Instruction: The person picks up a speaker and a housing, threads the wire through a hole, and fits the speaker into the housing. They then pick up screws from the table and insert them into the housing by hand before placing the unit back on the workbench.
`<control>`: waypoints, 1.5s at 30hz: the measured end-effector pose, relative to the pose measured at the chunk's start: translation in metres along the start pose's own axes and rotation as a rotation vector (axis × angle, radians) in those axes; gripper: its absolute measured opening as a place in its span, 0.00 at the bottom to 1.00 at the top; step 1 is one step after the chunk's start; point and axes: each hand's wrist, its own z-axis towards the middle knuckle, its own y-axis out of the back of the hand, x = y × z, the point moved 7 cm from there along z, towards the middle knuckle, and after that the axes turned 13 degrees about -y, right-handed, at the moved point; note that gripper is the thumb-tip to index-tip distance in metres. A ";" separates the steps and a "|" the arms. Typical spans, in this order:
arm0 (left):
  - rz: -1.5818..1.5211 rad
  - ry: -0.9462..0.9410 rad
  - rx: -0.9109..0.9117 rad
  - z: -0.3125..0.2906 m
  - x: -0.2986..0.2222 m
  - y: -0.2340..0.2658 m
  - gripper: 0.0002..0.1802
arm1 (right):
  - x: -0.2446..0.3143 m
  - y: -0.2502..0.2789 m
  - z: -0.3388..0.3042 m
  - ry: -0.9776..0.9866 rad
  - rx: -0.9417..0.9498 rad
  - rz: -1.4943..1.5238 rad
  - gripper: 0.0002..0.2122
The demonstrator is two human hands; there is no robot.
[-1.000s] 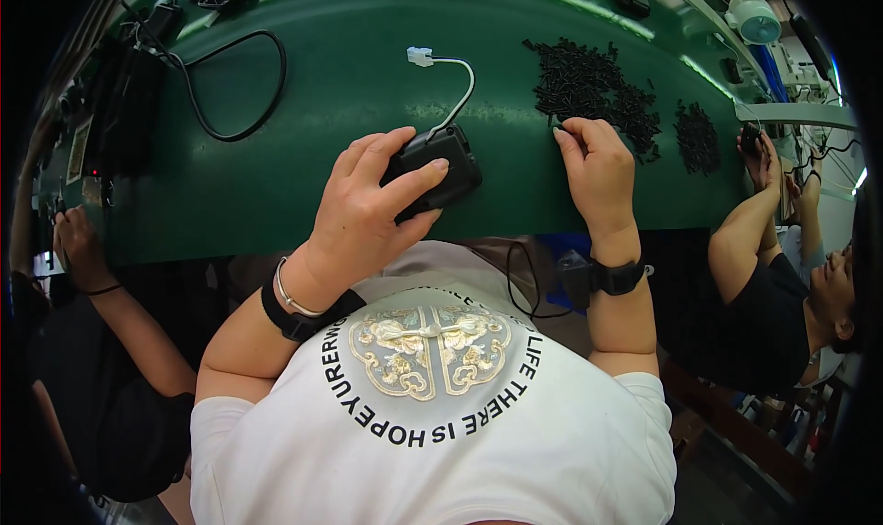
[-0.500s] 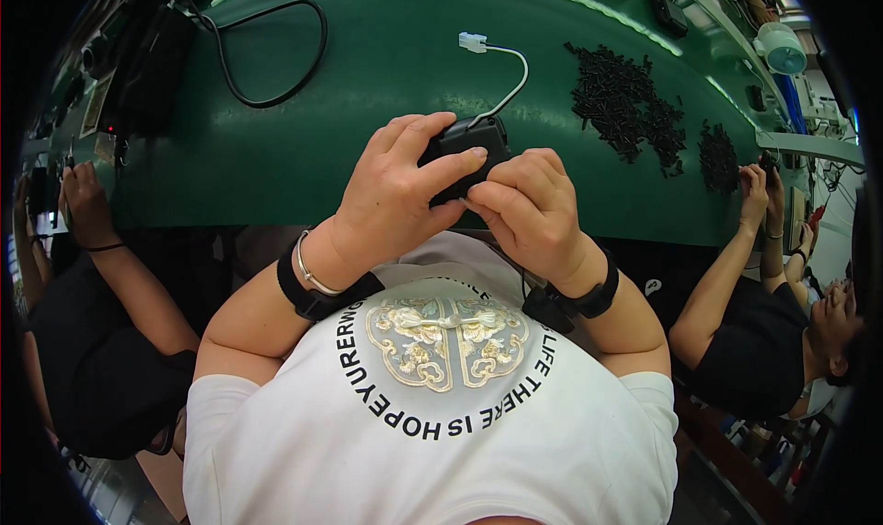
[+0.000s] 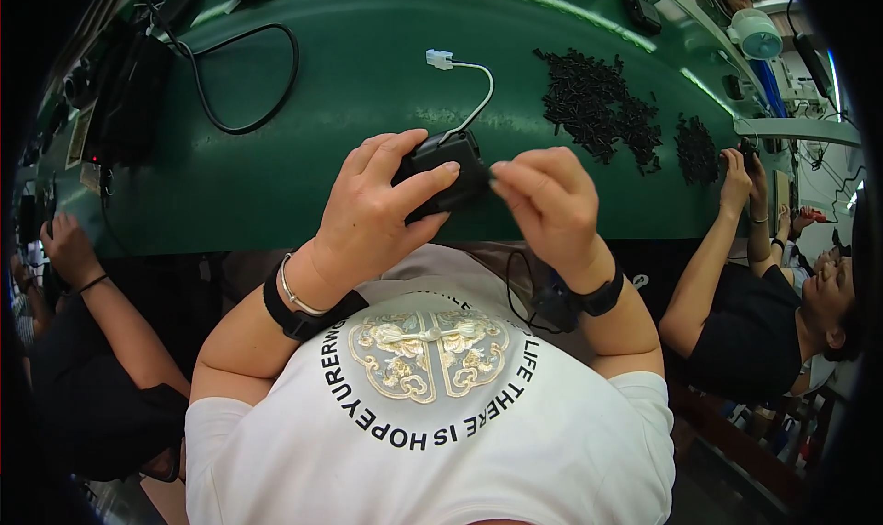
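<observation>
Within the left grip: black case [image 3: 472,174], boxy, with rounded corners, over the near part of the green table [image 3: 368,84].
Left hand [image 3: 363,189]: clasping the case from its left side, some digits along the far-left edge, one laid across the upper face, another at the near edge.
Right hand [image 3: 550,194]: fingertips drawn together in a pinch, just beside the case's right edge; blurred, so cannot tell whether bare or holding something small, nor whether touching the case.
Short cable [image 3: 491,85]: pale, rising from the case's far edge and curving away beyond the left grip.
White connector [image 3: 440,59]: on the cable's free end, beyond both grips.
Larger heap [image 3: 589,102]: small black pieces, spread beyond the right grip and a little to its right.
Smaller heap [image 3: 696,148]: similar black pieces, farther right of the right grip.
Black cord [image 3: 292,74]: looped, well beyond the left grip, to its left.
Neighbouring hands: one [image 3: 69,249] far left of the left grip; another person's pair [image 3: 736,183] far right of the right grip.
</observation>
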 end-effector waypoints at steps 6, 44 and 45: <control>-0.003 -0.013 0.017 0.001 -0.001 0.001 0.29 | -0.084 0.033 0.005 -0.485 -0.061 -0.186 0.07; 0.063 -0.016 0.015 -0.004 0.000 0.005 0.23 | 0.030 -0.055 0.063 0.124 0.279 -0.060 0.07; 0.073 -0.011 0.027 -0.004 0.000 0.005 0.24 | 0.031 -0.055 0.063 0.135 0.294 -0.067 0.06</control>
